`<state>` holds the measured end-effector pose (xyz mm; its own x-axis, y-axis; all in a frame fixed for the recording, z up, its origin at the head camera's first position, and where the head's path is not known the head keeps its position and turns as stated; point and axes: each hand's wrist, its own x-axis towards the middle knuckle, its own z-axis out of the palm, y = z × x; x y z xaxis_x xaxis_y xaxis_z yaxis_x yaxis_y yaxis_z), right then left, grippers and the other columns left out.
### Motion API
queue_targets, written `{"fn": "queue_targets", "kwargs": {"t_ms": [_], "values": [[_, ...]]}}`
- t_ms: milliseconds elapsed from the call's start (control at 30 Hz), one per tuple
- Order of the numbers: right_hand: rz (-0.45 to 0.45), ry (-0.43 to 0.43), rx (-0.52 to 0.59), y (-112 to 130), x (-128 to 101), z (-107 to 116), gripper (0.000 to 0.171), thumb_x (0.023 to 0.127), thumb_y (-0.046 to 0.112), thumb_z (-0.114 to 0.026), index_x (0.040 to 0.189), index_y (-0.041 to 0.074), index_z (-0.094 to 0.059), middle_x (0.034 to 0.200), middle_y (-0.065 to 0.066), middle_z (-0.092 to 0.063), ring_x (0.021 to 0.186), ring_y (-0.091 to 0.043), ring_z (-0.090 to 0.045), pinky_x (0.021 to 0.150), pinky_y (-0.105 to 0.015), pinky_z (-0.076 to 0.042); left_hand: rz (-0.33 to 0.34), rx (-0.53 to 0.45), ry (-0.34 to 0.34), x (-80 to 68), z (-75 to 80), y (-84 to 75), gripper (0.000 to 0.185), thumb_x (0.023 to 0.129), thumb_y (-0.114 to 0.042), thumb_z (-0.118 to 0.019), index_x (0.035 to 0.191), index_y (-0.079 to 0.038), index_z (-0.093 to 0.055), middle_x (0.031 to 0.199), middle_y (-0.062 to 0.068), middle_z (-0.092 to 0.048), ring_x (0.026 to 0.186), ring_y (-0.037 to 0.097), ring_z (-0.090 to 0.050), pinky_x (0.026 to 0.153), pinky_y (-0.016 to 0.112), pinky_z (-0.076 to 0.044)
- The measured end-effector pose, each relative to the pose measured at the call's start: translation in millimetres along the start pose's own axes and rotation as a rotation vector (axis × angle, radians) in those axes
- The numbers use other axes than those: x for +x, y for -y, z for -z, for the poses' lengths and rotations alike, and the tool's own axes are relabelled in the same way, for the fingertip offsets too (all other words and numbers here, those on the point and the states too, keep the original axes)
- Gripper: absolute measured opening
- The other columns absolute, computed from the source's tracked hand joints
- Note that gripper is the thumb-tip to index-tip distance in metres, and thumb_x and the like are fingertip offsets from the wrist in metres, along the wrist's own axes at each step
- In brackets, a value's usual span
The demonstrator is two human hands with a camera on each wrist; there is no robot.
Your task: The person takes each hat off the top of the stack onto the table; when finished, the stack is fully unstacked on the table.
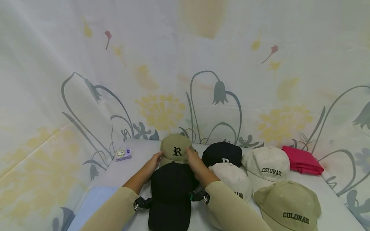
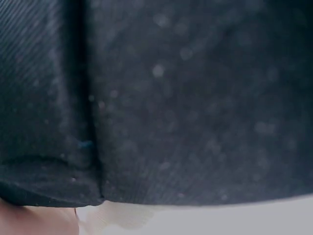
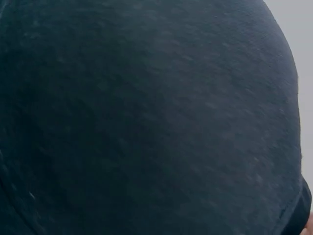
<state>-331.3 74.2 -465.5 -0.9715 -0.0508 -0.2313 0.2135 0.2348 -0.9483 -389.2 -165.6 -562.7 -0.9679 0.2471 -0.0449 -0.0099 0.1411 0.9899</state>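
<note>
An olive baseball cap (image 1: 176,148) with a dark letter R on its front stands at the back of the table. My left hand (image 1: 151,165) grips its left side, and my right hand (image 1: 198,165) holds the right side. Just in front, between my forearms, lies a plain black cap (image 1: 173,195) with its brim toward me. That same black cap (image 2: 195,107) fills most of the left wrist view, with a bit of hand at the lower left corner. Dark cloth (image 3: 161,117) covers nearly all of the right wrist view.
Right of my hands sit a black cap (image 1: 221,152) with a white letter, two cream caps, one of them the back one (image 1: 270,160), and an olive Colorado cap (image 1: 292,202). Folded pink cloth (image 1: 303,160) lies at the far right, a small purple box (image 1: 123,154) at the left.
</note>
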Motion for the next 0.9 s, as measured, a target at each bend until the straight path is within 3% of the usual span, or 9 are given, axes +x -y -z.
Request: {"fn": "queue_targets", "kwargs": {"t_ms": [33,67,100,133,167,300,467,700,900], "values": [[0.009,-0.001,-0.003,-0.3,-0.6,-0.5,0.079,0.111,0.055,-0.030,0.167,0.001,-0.013,0.174,-0.022,-0.003,0.160,-0.046,-0.005,0.127,-0.065,-0.009,0.027,-0.007,-0.013,-1.3,-2.4,-3.6,0.063,0.110,-0.052,-0.031,0.162,-0.019,-0.040,0.173,0.007,-0.026,0.160,0.030,-0.022,0.125,0.054,-0.027],[0.020,-0.003,-0.009,-0.6,-1.2,-1.6,0.078,0.111,0.055,-0.030,0.166,0.002,-0.016,0.174,-0.022,-0.007,0.159,-0.046,-0.008,0.127,-0.065,-0.010,0.056,0.003,-0.038,-15.8,-9.8,-23.8,0.063,0.111,-0.047,-0.030,0.163,-0.013,-0.037,0.173,0.010,-0.026,0.160,0.031,-0.022,0.127,0.053,-0.024],[0.031,-0.008,-0.019,-0.8,-2.0,-2.7,0.077,0.111,0.055,-0.030,0.166,0.002,-0.019,0.173,-0.023,-0.012,0.159,-0.046,-0.012,0.127,-0.065,-0.012,0.106,0.038,-0.080,-36.7,-20.3,-50.6,0.065,0.111,-0.043,-0.025,0.164,-0.005,-0.030,0.172,0.022,-0.021,0.160,0.042,-0.016,0.129,0.058,-0.014],[0.043,-0.018,-0.033,-1.0,-2.9,-4.0,0.075,0.111,0.054,-0.030,0.165,0.002,-0.023,0.172,-0.023,-0.018,0.157,-0.047,-0.017,0.126,-0.065,-0.016,0.096,0.032,-0.082,-50.7,-26.1,-69.2,0.065,0.112,-0.040,-0.024,0.163,-0.001,-0.030,0.171,0.024,-0.022,0.159,0.043,-0.016,0.129,0.057,-0.013],[0.053,-0.032,-0.054,-1.0,-3.7,-5.2,0.074,0.111,0.055,-0.029,0.164,0.002,-0.026,0.170,-0.024,-0.023,0.155,-0.047,-0.023,0.125,-0.065,-0.020,0.081,0.030,-0.084,-54.7,-27.6,-74.2,0.065,0.112,-0.039,-0.024,0.162,0.002,-0.030,0.169,0.025,-0.025,0.159,0.042,-0.018,0.129,0.056,-0.014],[0.091,-0.105,-0.112,-5.1,-3.3,-10.9,0.070,0.112,0.054,-0.030,0.159,0.003,-0.037,0.163,-0.024,-0.039,0.149,-0.046,-0.037,0.121,-0.062,-0.030,0.069,0.104,-0.136,-52.3,-30.8,-74.3,0.064,0.113,-0.039,-0.023,0.157,0.006,-0.039,0.163,0.025,-0.038,0.155,0.043,-0.029,0.128,0.056,-0.021],[0.132,-0.196,-0.146,-9.2,-5.0,-16.8,0.066,0.113,0.049,-0.033,0.157,0.001,-0.041,0.157,-0.025,-0.046,0.145,-0.046,-0.043,0.119,-0.061,-0.034,0.073,0.204,-0.221,-53.5,-34.9,-74.0,0.063,0.114,-0.041,-0.025,0.150,0.004,-0.050,0.152,0.022,-0.055,0.148,0.041,-0.042,0.125,0.054,-0.028],[0.159,-0.321,-0.147,-13.7,-4.2,-21.0,0.063,0.112,0.046,-0.036,0.150,-0.003,-0.047,0.145,-0.026,-0.056,0.132,-0.046,-0.054,0.111,-0.060,-0.042,0.119,0.258,-0.306,-54.3,-38.8,-75.6,0.064,0.112,-0.045,-0.024,0.143,0.000,-0.058,0.138,0.018,-0.066,0.139,0.040,-0.052,0.120,0.055,-0.035],[0.149,-0.352,-0.126,-17.6,-4.0,-21.9,0.062,0.113,0.046,-0.036,0.152,-0.001,-0.045,0.143,-0.025,-0.057,0.129,-0.045,-0.056,0.110,-0.062,-0.043,0.140,0.296,-0.335,-51.9,-40.9,-78.4,0.067,0.113,-0.048,-0.023,0.141,0.000,-0.060,0.128,0.019,-0.070,0.129,0.040,-0.058,0.113,0.055,-0.041]]}}
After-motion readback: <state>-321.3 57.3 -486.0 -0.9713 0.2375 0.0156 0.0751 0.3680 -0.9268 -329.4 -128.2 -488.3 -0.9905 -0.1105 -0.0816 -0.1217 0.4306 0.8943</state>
